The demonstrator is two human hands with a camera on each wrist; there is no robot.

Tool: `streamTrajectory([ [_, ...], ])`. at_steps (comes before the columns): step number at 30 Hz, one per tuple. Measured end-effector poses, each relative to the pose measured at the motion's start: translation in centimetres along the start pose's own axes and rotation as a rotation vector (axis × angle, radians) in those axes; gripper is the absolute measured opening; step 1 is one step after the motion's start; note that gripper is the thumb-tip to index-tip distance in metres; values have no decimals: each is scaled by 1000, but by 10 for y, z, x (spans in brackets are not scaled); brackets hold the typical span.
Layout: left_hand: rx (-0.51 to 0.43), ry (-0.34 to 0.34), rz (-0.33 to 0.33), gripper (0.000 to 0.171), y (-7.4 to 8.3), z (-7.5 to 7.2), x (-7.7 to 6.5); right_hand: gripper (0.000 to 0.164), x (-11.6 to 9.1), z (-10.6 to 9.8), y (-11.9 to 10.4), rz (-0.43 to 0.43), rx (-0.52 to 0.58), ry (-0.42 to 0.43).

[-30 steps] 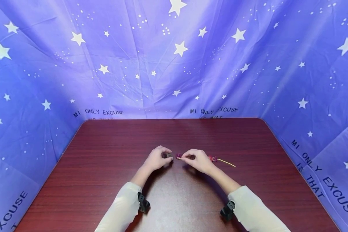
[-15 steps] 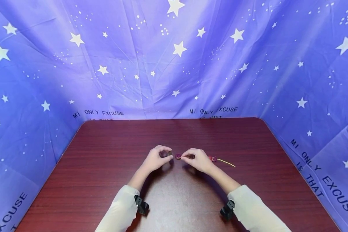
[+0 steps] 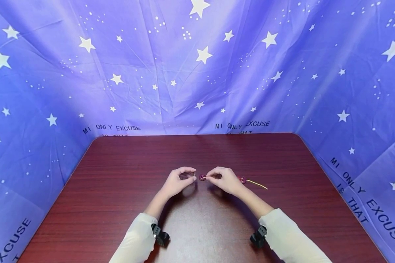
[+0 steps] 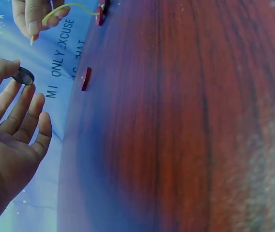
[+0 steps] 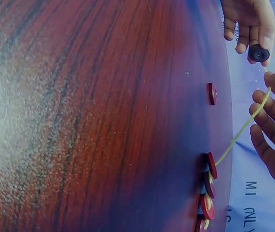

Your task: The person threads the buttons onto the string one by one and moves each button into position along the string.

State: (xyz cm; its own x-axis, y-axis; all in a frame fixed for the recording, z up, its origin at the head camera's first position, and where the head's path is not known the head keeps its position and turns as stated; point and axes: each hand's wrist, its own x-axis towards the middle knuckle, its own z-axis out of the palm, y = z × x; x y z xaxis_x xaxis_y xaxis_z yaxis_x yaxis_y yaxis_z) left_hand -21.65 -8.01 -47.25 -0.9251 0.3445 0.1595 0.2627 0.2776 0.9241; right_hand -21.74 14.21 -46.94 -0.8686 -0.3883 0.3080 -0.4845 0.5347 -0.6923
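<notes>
My left hand [image 3: 176,182] pinches a dark round button [image 4: 24,76] by its edge between thumb and fingertip; the remaining fingers are spread loosely. Facing it, my right hand [image 3: 226,180] pinches a yellow string [image 5: 241,130] near one end, and a short tip of it sticks out past the fingers in the left wrist view. From there the string runs down to a row of red and dark red buttons [image 5: 207,207] threaded on it, lying on the table. A single dark red button [image 3: 202,177] lies loose on the tabletop between my hands.
The other end of the string [image 3: 257,184] trails over the table to the right of my right hand. The dark red wood table [image 3: 135,153] ends at a blue curtain [image 3: 171,65] with white stars, hung behind and along both sides.
The dark button in my left hand has turned from showing its face to standing edge-on in the head view. The right hand keeps its pinch on the string and has barely moved.
</notes>
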Motion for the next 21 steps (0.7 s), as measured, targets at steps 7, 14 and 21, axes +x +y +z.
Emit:
streamTrajectory([
  [7,-50,-11,5,30,15,1,-6,4,1,-1,0,-1,20,-5],
  [14,-145,-32,-16,31,10,4,-5,7,1,-2,-1,5,30,-9],
  [21,-146,-74,19,34,15,7,-6,7,1,-2,-1,-4,29,0],
])
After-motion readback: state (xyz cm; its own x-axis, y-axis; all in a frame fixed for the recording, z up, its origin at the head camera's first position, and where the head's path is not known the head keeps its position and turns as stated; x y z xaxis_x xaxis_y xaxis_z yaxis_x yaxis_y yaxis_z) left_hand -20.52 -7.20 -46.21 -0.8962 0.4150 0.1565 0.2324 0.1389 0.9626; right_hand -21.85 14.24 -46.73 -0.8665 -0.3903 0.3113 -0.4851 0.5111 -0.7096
